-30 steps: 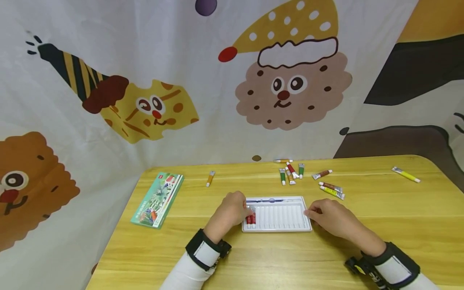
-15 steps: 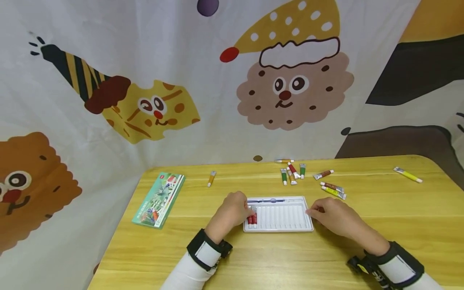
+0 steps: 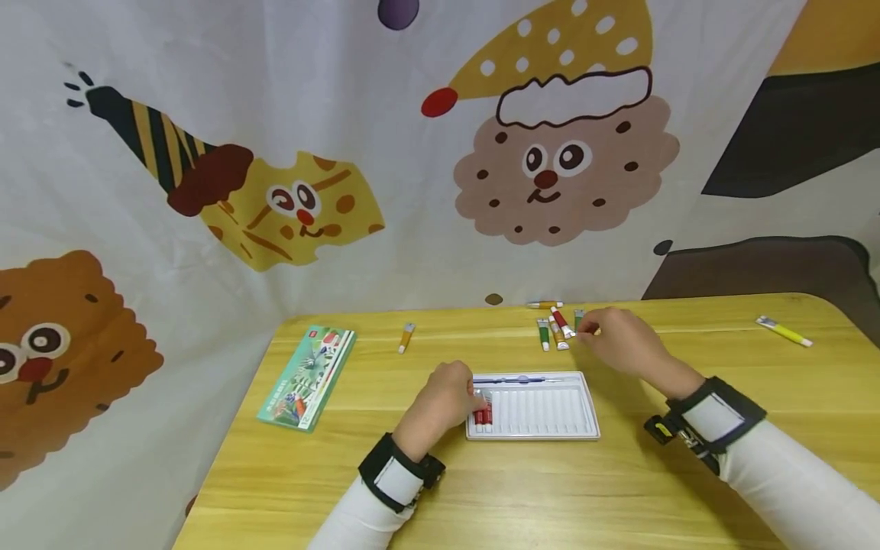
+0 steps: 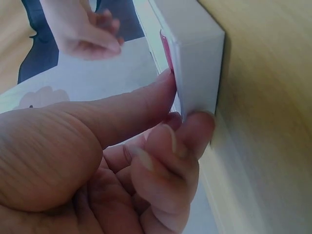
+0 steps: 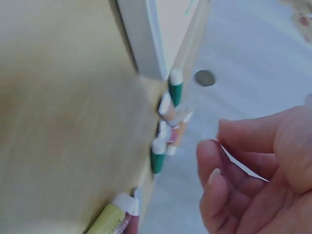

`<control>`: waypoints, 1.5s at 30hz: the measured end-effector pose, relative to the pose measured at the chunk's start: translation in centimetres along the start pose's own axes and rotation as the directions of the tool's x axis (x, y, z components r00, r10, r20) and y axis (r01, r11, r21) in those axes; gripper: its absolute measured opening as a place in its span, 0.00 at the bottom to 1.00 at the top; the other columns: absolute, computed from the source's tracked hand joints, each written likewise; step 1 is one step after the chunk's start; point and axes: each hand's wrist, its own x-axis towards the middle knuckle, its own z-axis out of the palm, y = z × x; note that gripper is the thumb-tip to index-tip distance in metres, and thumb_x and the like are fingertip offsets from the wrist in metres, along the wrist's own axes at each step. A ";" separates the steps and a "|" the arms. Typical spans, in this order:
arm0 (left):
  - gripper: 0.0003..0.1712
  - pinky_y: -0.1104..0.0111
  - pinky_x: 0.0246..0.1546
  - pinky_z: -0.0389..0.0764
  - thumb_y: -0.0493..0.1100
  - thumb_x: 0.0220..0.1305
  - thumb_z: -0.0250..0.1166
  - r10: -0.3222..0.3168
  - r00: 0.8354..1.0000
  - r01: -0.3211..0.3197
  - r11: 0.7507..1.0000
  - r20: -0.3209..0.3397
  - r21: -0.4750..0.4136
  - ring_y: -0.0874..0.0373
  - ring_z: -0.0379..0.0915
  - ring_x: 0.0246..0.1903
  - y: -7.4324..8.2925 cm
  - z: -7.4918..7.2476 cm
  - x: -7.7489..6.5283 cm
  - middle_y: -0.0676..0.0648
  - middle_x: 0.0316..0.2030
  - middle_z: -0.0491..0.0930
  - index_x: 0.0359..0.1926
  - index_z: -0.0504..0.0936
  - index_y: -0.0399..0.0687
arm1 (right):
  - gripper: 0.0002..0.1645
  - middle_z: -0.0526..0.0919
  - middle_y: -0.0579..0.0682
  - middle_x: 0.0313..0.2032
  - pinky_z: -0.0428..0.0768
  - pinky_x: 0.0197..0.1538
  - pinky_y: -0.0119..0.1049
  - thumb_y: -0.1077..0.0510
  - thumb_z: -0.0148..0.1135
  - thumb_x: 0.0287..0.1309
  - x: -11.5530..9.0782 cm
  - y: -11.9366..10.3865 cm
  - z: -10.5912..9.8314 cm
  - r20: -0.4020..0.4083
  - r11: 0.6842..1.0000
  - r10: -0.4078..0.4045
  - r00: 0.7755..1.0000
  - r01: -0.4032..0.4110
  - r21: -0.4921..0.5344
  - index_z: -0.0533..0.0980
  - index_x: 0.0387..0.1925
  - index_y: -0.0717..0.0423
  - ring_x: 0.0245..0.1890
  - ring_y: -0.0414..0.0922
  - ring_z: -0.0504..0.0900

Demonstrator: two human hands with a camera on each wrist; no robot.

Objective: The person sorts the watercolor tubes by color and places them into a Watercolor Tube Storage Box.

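Note:
My left hand grips the left end of a white plastic tray. In the left wrist view its thumb lies at the rim beside a red paint tube, and a finger is against the tray's outer wall. Two red paint tubes lie in the tray's leftmost slots, partly covered by that hand. A blue paintbrush lies along the tray's back groove. My right hand is over the table beside a green paint tube, fingers loosely bent with nothing between them.
Several tubes lie at the back, including a green one and a red one. An orange tube and a teal paint box are to the left. A yellow tube lies far right. The right hand hides others.
My right hand has left the tray's right edge and moved back toward the cluster of tubes. My left hand stays on the tray, and the head view has shifted slightly.

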 end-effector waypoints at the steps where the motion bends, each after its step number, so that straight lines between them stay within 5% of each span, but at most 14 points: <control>1: 0.23 0.67 0.19 0.63 0.40 0.61 0.78 0.000 1.000 0.000 1.000 0.000 -0.001 0.55 0.65 0.19 0.0 0.0 0.0 0.47 0.19 0.69 0.18 0.74 0.41 | 0.06 0.87 0.57 0.37 0.71 0.30 0.40 0.63 0.67 0.67 0.6 0.2 0.1 -0.003 1.000 0.005 1.000 -0.005 0.001 0.85 0.39 0.64 0.29 0.48 0.76; 13: 0.24 0.68 0.19 0.63 0.41 0.60 0.79 0.016 1.000 -0.016 1.000 -0.004 0.012 0.56 0.65 0.18 -0.2 0.0 0.2 0.49 0.17 0.67 0.17 0.73 0.42 | 0.09 0.82 0.56 0.33 0.72 0.29 0.39 0.62 0.65 0.67 5.0 1.9 2.2 0.023 0.992 0.119 0.993 -0.118 -0.036 0.84 0.39 0.66 0.29 0.51 0.77; 31: 0.23 0.69 0.17 0.64 0.43 0.62 0.78 0.016 1.000 -0.016 1.000 0.002 0.022 0.57 0.65 0.17 -0.4 -0.1 0.3 0.50 0.17 0.68 0.18 0.75 0.43 | 0.24 0.64 0.45 0.13 0.60 0.20 0.33 0.55 0.66 0.66 6.2 1.8 2.3 0.173 0.971 0.238 0.956 -0.241 -0.002 0.75 0.14 0.57 0.14 0.42 0.66; 45: 0.19 0.68 0.19 0.64 0.51 0.72 0.69 0.053 0.991 -0.046 0.997 -0.123 0.065 0.57 0.68 0.17 -0.4 -1.1 0.5 0.52 0.16 0.69 0.25 0.78 0.49 | 0.21 0.68 0.47 0.15 0.64 0.22 0.34 0.52 0.66 0.66 6.3 1.8 3.1 0.209 0.950 0.291 0.934 -0.308 0.049 0.79 0.21 0.61 0.16 0.45 0.71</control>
